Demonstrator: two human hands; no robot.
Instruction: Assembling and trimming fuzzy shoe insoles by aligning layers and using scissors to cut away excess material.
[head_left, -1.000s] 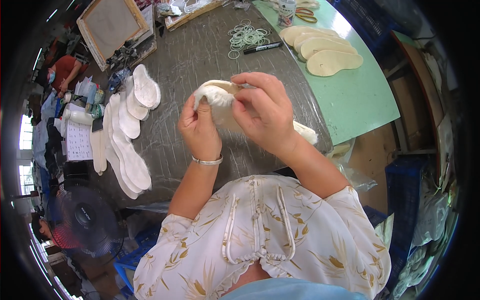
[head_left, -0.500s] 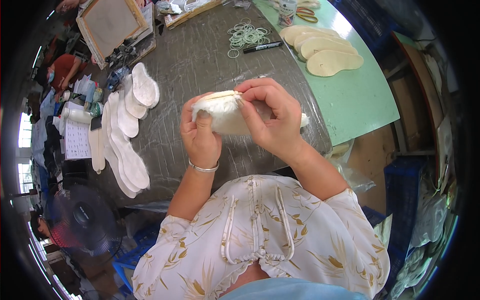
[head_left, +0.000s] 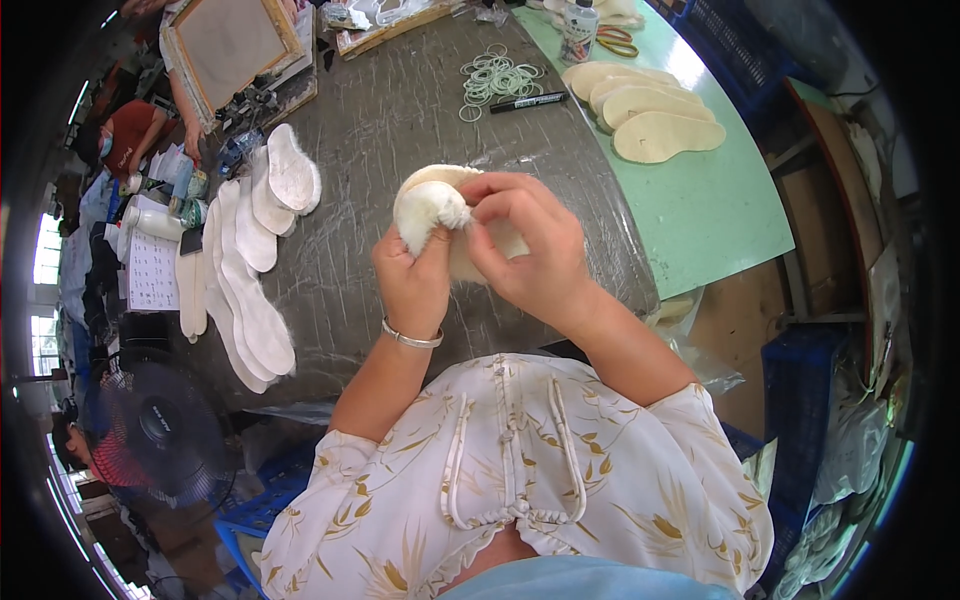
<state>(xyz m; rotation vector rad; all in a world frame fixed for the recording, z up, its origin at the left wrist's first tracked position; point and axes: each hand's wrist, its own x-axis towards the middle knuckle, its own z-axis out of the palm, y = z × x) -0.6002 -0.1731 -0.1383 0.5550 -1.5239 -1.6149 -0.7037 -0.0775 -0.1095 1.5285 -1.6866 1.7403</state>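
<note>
Above the dark table, my left hand (head_left: 415, 275) grips a fluffy cream insole (head_left: 428, 207), bent so that one end curls over with the fleece outward. The fingers of my right hand (head_left: 530, 240) pinch the edge of the same insole near the curl. Exactly what the right fingertips hold there is partly hidden by the hand. More of the pale insole shows below and between the hands. To the left lie several white fleecy insoles (head_left: 255, 310), overlapping in a fanned row.
Pale green rubber bands (head_left: 497, 75) and a black marker (head_left: 528, 102) lie beyond my hands. Several plain insoles (head_left: 668, 137), scissors (head_left: 617, 42) and a bottle (head_left: 579, 32) rest on the green board (head_left: 715, 215). A fan (head_left: 165, 430) stands lower left; co-workers are at far left.
The insole's end has been bent into a rounder curl, its fleece turned more into view. My right hand has shifted slightly left. A co-worker's arm has come down beside the framed screen.
</note>
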